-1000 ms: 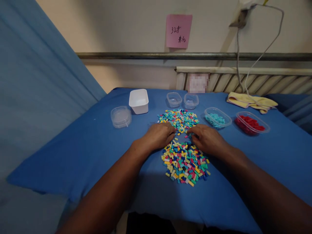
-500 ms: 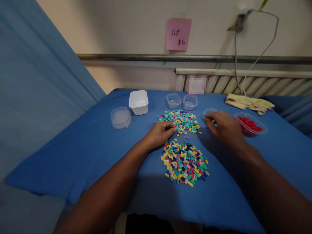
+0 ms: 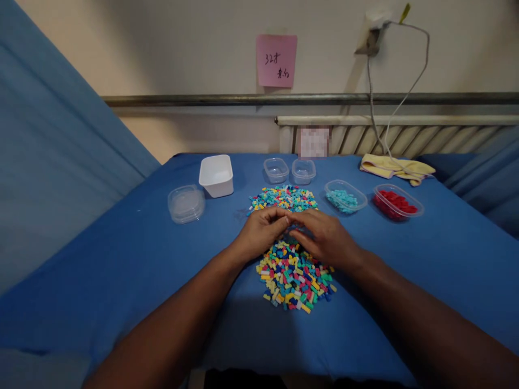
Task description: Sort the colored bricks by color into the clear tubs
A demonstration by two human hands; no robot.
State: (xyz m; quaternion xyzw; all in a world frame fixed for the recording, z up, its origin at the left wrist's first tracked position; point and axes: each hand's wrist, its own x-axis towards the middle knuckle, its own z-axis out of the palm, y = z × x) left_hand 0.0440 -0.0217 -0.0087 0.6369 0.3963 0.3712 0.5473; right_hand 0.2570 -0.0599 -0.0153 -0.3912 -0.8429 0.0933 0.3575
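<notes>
My left hand [image 3: 263, 229] is pinched closed between two piles of small plastic building bricks; whatever lies in its fingers is too small to make out. My right hand [image 3: 320, 232] meets it at the fingertips, thumb and index finger apart, and nothing shows between them. Behind the hands lies the far brick pile [image 3: 284, 198], mostly turquoise with yellow and pink. Nearer to me spreads the mixed-colour brick pile [image 3: 295, 278], partly covered by my right hand. A clear tub of turquoise bricks [image 3: 344, 200] and a clear tub of red bricks [image 3: 395, 204] stand to the right.
Two clear tubs [image 3: 276, 172] stand behind the piles. At the left are a white plastic box [image 3: 217, 177] and stacked clear lids or tubs [image 3: 186, 205]. A yellow cloth [image 3: 393, 167] lies at the back right, a white cable [image 3: 385, 129] hanging over it.
My right hand has moved left from the tub of turquoise bricks to my left hand, uncovering that tub. My left hand stays by the piles. The view has shifted slightly right.
</notes>
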